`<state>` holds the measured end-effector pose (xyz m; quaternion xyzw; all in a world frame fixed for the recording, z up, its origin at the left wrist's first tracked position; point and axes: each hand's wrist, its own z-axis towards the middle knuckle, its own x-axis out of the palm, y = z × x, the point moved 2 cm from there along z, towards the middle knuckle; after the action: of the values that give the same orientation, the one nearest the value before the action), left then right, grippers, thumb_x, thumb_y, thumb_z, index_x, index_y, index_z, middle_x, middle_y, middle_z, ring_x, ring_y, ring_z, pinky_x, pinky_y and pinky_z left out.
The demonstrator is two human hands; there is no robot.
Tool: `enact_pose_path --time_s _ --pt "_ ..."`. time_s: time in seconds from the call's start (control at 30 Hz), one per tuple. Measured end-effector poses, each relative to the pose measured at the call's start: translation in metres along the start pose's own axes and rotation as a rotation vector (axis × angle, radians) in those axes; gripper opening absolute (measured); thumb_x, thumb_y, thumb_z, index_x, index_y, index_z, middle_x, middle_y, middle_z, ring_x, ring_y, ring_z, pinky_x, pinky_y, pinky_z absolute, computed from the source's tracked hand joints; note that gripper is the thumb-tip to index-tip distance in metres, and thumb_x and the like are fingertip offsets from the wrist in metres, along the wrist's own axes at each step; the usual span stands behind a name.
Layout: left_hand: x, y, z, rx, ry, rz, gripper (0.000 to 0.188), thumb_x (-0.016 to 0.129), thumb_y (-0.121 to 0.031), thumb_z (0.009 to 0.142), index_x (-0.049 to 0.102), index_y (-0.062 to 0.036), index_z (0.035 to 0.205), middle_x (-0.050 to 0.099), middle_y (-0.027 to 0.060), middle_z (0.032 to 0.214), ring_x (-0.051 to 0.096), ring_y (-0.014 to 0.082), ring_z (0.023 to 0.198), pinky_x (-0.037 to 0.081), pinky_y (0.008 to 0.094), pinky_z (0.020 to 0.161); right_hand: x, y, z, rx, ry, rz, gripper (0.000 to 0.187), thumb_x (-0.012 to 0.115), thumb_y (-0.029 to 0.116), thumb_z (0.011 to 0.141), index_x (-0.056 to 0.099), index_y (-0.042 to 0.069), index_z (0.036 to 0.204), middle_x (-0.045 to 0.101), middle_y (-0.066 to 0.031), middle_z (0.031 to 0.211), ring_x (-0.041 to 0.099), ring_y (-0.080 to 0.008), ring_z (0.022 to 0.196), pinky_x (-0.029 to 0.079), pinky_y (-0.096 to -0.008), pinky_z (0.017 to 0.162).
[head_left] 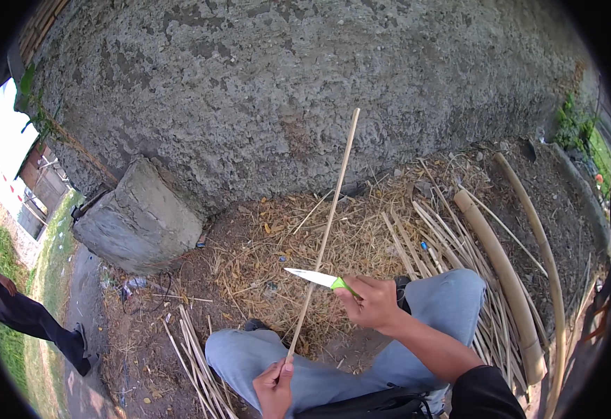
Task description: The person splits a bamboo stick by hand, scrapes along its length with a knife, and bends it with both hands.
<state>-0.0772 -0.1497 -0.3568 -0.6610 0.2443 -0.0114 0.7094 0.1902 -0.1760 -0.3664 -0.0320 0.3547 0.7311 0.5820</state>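
Note:
A long, thin bamboo strip slants up and away from my lap toward the wall. Its lower end is gripped by my left hand, fingers closed and thumb along the strip. My right hand is closed around the green handle of a knife. The pale blade points left and crosses the strip at about its middle; whether the edge touches it I cannot tell. Most of the handle is hidden inside my right fingers.
Split bamboo strips lie at my left, with a larger pile at my right beside a thick bamboo pole. Shavings cover the ground before me. A rough wall and concrete block stand ahead. Another person is far left.

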Motion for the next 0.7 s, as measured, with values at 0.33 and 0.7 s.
enact_pose_path --time_s 0.33,0.7 --pt "0.003 0.001 0.006 0.049 -0.012 0.080 0.024 0.063 -0.016 0.098 0.066 0.0076 0.100 0.047 0.0011 0.067 0.041 0.0086 0.067 0.038 0.0298 0.057 0.005 0.023 -0.021 -0.096 0.102 -0.077 0.024 0.076 0.030 0.084 0.070 0.009 0.093 0.062 -0.0008 0.062 0.058 -0.0181 0.043 0.040 -0.0334 0.035" --pt "0.004 0.005 0.004 0.066 0.000 0.143 0.024 0.063 -0.017 0.097 0.062 0.0055 0.091 0.041 0.0063 0.065 0.040 0.0124 0.064 0.038 0.0326 0.058 0.005 0.012 -0.011 -0.042 0.083 -0.070 0.021 0.073 0.032 0.087 0.073 0.010 0.089 0.059 -0.0025 0.056 0.054 -0.0174 0.039 0.036 -0.0338 0.033"
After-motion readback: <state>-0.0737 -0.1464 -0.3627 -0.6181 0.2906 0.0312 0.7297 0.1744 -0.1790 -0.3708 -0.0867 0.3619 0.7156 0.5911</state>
